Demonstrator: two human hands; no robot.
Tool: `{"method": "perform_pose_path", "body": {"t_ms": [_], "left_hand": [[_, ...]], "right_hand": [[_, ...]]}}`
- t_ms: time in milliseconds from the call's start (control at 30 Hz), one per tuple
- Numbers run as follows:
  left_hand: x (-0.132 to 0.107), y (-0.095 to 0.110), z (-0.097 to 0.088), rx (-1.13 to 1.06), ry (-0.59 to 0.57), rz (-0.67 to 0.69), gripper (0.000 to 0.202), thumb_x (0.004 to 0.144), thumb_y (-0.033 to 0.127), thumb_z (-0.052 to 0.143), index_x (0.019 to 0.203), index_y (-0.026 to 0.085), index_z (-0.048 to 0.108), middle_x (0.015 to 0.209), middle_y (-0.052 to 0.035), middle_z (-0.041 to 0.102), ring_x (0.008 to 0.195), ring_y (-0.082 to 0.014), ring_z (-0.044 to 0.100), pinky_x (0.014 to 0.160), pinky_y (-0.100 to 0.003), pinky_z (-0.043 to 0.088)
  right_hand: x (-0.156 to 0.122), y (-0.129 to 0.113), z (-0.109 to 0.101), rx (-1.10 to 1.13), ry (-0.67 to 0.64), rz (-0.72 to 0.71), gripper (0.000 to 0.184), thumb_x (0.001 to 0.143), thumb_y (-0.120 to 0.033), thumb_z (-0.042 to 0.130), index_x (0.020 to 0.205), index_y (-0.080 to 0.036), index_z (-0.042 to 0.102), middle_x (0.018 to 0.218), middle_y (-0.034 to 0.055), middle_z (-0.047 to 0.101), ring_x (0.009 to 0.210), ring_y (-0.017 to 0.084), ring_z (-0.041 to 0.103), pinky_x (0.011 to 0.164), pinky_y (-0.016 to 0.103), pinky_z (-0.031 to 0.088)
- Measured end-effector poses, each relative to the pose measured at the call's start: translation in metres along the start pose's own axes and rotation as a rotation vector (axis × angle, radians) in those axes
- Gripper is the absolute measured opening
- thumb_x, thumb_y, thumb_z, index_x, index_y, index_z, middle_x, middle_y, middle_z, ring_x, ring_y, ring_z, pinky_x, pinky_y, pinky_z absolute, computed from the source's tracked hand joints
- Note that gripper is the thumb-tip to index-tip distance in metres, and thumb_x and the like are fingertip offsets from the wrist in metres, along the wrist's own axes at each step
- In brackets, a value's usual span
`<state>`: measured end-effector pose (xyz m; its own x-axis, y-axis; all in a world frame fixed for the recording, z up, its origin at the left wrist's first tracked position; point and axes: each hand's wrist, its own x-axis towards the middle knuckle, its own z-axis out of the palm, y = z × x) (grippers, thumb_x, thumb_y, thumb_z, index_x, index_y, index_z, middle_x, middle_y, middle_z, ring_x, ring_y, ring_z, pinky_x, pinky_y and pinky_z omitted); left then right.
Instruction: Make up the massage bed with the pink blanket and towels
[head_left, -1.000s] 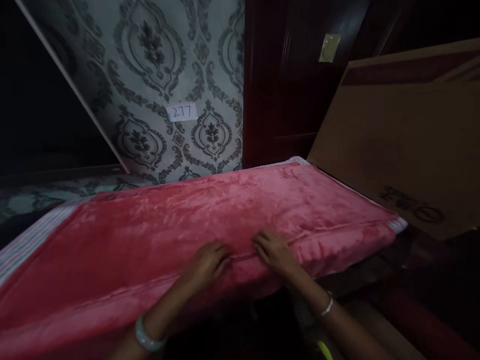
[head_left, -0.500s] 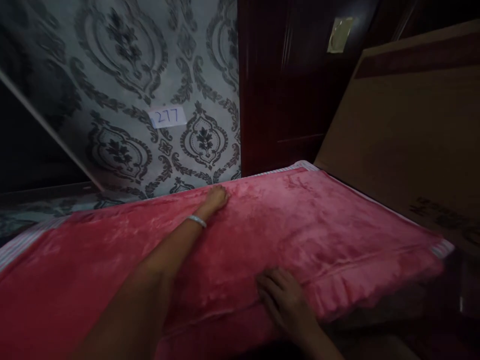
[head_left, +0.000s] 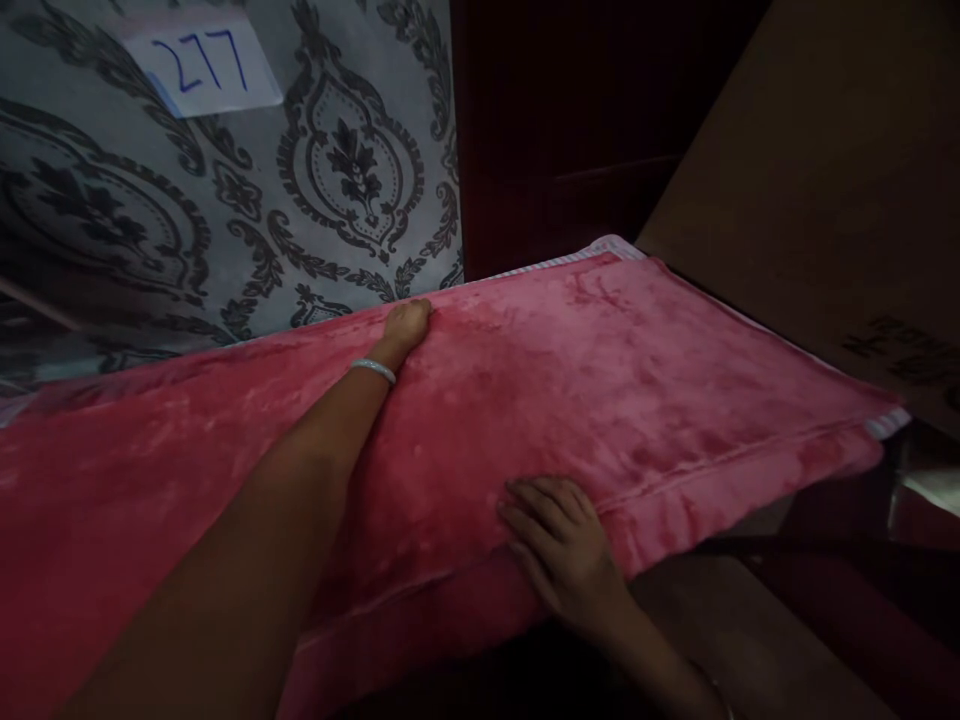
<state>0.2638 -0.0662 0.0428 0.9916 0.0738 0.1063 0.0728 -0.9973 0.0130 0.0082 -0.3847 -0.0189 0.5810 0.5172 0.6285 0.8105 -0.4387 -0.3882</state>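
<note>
A plush pink-red blanket (head_left: 480,420) lies spread over a flat raised surface, with striped cloth (head_left: 622,247) showing along its far and right edges. At the blanket's far edge, close to the wall, my left hand (head_left: 409,322) is closed with its fingers curled down into the plush fabric. A pale bracelet (head_left: 373,370) circles that wrist. My right hand (head_left: 562,545) rests palm down near the front edge, its fingers stretched out over the seam. Beneath that hand the blanket hangs down in front.
Behind the blanket stands a wall with grey damask paper (head_left: 356,175), bearing a paper label marked 277 (head_left: 214,62). Dark red wood panelling (head_left: 555,130) adjoins it. On the right a large cardboard box (head_left: 810,170) leans beside the blanket.
The view has dipped and come nearer, so the label looks larger. My left hand stays at the far edge, fingers curled. My right hand remains near the front seam, its fingers now flatter.
</note>
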Motion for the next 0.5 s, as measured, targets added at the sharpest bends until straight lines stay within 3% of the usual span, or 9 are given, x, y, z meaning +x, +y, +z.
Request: {"method": "perform_pose_path", "body": {"t_ms": [167, 367, 500], "left_hand": [[-0.002, -0.008, -0.003, -0.015, -0.046, 0.019, 0.042, 0.101, 0.032, 0.036, 0.121, 0.01, 0.066, 0.126, -0.0211, 0.068, 0.117, -0.0278, 0.063, 0.1, -0.035, 0.046], [-0.035, -0.054, -0.024, -0.006, -0.098, -0.031, 0.049, 0.102, 0.044, 0.037, 0.117, 0.008, 0.067, 0.12, -0.0202, 0.07, 0.107, -0.0267, 0.066, 0.094, -0.032, 0.048], [-0.052, -0.079, -0.015, -0.001, -0.05, -0.066, 0.05, 0.102, 0.047, 0.037, 0.118, 0.009, 0.065, 0.123, -0.0213, 0.068, 0.111, -0.0273, 0.064, 0.098, -0.033, 0.046]], "right_hand": [[-0.001, 0.001, 0.001, -0.003, -0.002, 0.006, 0.04, 0.095, -0.018, 0.058, 0.134, -0.026, 0.065, 0.125, 0.0095, 0.07, 0.117, 0.029, 0.061, 0.098, 0.053, 0.05], [-0.001, 0.001, 0.001, -0.001, 0.008, 0.001, 0.036, 0.096, -0.019, 0.057, 0.13, -0.027, 0.067, 0.122, 0.0091, 0.071, 0.115, 0.028, 0.062, 0.097, 0.05, 0.05], [-0.001, 0.002, 0.001, -0.007, 0.017, -0.025, 0.031, 0.097, -0.018, 0.058, 0.126, -0.024, 0.068, 0.122, 0.0083, 0.071, 0.115, 0.026, 0.061, 0.097, 0.047, 0.049]]}}
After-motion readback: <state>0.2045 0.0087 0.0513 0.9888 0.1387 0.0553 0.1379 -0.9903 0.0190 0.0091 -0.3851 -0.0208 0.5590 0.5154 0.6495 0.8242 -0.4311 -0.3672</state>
